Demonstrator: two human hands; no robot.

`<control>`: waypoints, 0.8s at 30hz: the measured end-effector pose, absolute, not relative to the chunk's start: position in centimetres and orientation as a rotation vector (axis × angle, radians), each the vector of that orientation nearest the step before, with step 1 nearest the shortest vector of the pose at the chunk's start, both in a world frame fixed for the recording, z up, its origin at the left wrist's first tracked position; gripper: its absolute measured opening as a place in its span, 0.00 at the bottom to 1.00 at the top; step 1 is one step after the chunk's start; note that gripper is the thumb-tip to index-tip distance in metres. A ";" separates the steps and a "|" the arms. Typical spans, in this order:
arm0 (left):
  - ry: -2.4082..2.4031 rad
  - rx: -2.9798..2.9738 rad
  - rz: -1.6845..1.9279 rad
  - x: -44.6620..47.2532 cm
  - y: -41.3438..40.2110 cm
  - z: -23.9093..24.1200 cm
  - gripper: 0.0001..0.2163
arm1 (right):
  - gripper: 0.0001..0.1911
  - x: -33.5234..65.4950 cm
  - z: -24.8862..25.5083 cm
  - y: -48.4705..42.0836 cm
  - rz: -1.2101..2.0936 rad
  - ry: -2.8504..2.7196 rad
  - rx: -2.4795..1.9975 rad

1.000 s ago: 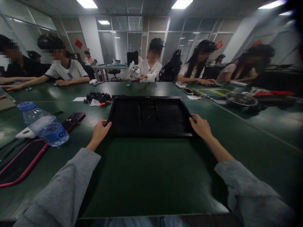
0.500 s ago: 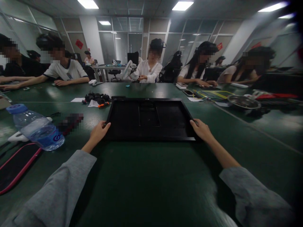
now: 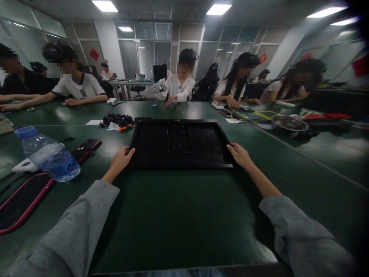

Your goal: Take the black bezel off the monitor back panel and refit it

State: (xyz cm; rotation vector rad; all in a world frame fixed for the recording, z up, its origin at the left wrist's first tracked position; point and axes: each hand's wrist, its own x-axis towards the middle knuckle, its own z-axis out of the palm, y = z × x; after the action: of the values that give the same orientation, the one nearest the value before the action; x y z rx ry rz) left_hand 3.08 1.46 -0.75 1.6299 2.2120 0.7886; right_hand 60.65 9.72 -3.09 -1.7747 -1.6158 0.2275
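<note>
A flat black panel (image 3: 178, 144) with a recessed rectangle in its middle lies on the green table (image 3: 178, 215) in front of me. My left hand (image 3: 120, 161) grips its near left edge, thumb on top and fingers curled under. My right hand (image 3: 241, 155) holds the near right edge the same way. Both grey sleeves reach forward from the bottom corners.
A water bottle (image 3: 47, 154) lies on its side at the left, beside a red-edged phone (image 3: 86, 148) and a dark red-trimmed pad (image 3: 20, 200). Black parts and an orange tool (image 3: 119, 120) lie behind the panel. A metal bowl (image 3: 290, 123) stands far right. Several people sit across.
Both hands stay on the panel's side edges. The panel has barely shifted; the view moved slightly. A person opposite has lowered a white object and put a hand on the table.
</note>
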 end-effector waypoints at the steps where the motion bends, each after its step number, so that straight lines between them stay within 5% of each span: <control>1: 2.203 1.627 0.807 3.1 1.3 -0.6 0.26 | 0.25 60.6 -3.1 9.7 0.248 -1.611 -1.763; 7: 1.891 1.411 1.057 3.1 0.2 0.5 0.20 | 0.19 60.6 -1.8 8.2 0.407 -1.574 -1.769; 10: 1.781 1.360 1.075 2.7 -0.3 0.9 0.20 | 0.17 60.6 -0.5 6.7 0.752 -1.565 -1.718; 13: 1.785 1.410 1.038 2.4 -0.4 1.1 0.21 | 0.25 60.1 0.3 5.7 1.006 -1.409 -1.625; 17: 1.858 1.490 1.020 2.4 -0.5 1.1 0.22 | 0.39 58.9 0.3 6.0 0.956 -1.282 -1.508; 24: 1.770 1.528 1.034 2.0 0.0 0.1 0.29 | 0.32 58.3 0.2 5.4 0.846 -1.275 -1.467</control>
State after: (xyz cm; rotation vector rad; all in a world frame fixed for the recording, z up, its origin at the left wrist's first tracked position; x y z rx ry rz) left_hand 1.97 0.05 0.11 1.5279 1.7701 1.0335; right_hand 58.27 5.42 0.23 -1.4672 -1.2748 0.8463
